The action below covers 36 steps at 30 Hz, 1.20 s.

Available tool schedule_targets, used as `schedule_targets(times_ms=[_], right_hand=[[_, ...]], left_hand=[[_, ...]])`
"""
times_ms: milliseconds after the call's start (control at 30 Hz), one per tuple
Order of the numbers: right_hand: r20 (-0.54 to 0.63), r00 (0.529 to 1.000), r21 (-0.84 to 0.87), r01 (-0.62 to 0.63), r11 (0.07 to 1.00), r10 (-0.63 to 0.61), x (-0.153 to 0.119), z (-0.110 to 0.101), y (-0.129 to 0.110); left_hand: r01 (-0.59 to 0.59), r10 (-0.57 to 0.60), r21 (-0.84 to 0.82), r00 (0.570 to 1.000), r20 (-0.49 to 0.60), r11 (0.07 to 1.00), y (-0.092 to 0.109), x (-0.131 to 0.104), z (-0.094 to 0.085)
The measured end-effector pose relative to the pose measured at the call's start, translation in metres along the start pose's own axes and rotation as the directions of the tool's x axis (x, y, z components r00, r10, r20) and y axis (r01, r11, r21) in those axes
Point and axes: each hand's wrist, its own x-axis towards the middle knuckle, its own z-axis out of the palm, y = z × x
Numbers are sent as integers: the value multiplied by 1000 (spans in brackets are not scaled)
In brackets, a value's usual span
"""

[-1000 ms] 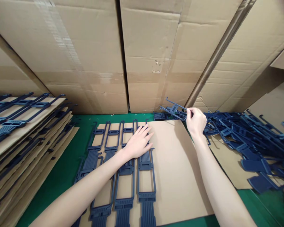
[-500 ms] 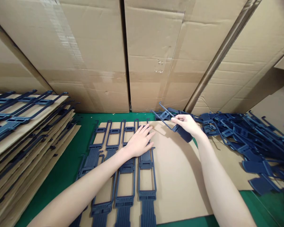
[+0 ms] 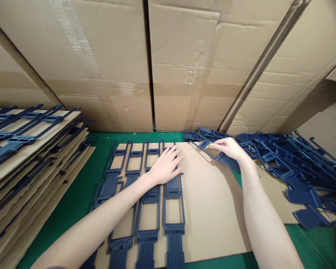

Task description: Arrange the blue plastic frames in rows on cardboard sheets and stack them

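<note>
My left hand (image 3: pixel 165 166) lies with fingers spread over the top of a dark blue plastic frame piece (image 3: pixel 174 213), at the right end of the laid-out rows. Several like pieces lie side by side on a cardboard sheet (image 3: pixel 212 216). Above the sheet's far right part, my right hand (image 3: pixel 229 149) pinches another dark blue plastic frame piece (image 3: pixel 226 161) between thumb and fingers. That piece is tilted, its hooked thin arms pointing left and its ribbed flat end under my palm. My left palm hides part of the pieces below it.
A loose heap of dark blue pieces (image 3: pixel 294 172) lies at the right. On the left stands a stack of cardboard sheets (image 3: pixel 58 168) with similar pieces between the layers. Large cardboard boxes (image 3: pixel 184 74) form a wall behind the green surface (image 3: pixel 100 140).
My right hand has moved a little to the right with its frame piece, which has turned flatter and lower. My left hand has stayed in place.
</note>
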Motion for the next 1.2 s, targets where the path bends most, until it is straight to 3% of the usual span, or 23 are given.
schedule_targets(times_ms=[267,400,567,667,767,867,967,1200], right_hand=[[-87,993,-62,-80,995,74,-11,-22,33],[-122,989,-1,-80,997,80,-19,-29,28],[-13,999,132,-43,990,45,-23,-25,-10],[145,989,236,-42,971,7,-21,-10,-31],[359,933,264,-131,956,29,-16,8,-41],[478,867,185,-252,950,138,-12,20,-43],[510,836,125,-301,945,199,-9,26,-41],[428,859,-165,-230,959,280,-6,34,-48]], left_hand=[[-1,1,12,1000,-4,1000,0,0,1],[-4,4,14,1000,-1,1000,0,0,1],[-7,7,9,1000,-5,1000,0,0,0],[-3,3,1,1000,-11,1000,1,1,-1],[2,-2,-14,1000,-13,1000,2,1,-1],[4,-4,-18,1000,-7,1000,1,1,0],[3,-4,-15,1000,-6,1000,1,0,1],[1,-1,-4,1000,-2,1000,1,1,1]])
